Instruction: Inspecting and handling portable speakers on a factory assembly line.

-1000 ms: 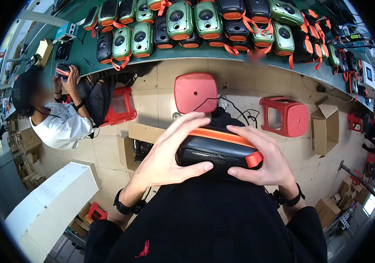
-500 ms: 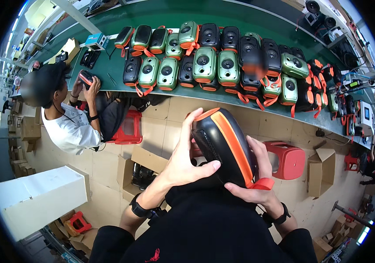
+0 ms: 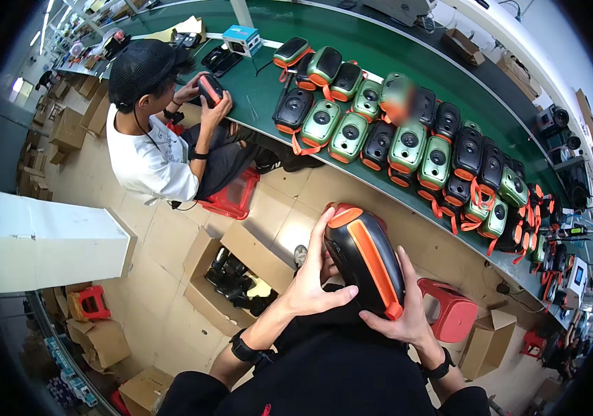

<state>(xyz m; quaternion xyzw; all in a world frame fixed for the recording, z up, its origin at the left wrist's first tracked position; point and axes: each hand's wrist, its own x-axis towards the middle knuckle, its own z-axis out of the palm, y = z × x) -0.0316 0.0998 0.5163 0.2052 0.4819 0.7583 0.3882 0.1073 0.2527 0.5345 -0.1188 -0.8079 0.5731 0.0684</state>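
Observation:
Between my two hands, in front of my chest, is a black portable speaker (image 3: 349, 265) with an orange end and an orange stripe along its side. My left hand (image 3: 316, 281) grips its left side, thumb across the near face. On the right side, my right hand (image 3: 407, 305) holds the lower end near the orange tab. The speaker is tilted, its orange end away from me. The far fingers of my left hand are partly hidden behind it.
Many black and green speakers (image 3: 407, 148) with orange straps stand along the green bench (image 3: 255, 114). At left, a seated person (image 3: 151, 149) holds a similar speaker (image 3: 210, 90). An open carton (image 3: 206, 305) of black parts, a red stool (image 3: 449, 308) and a white block (image 3: 47, 239) stand nearby.
My view has swung to the left, bringing the seated person and carton further in. The speaker has turned slightly in my hands, so its dark mesh side and red strap show less.

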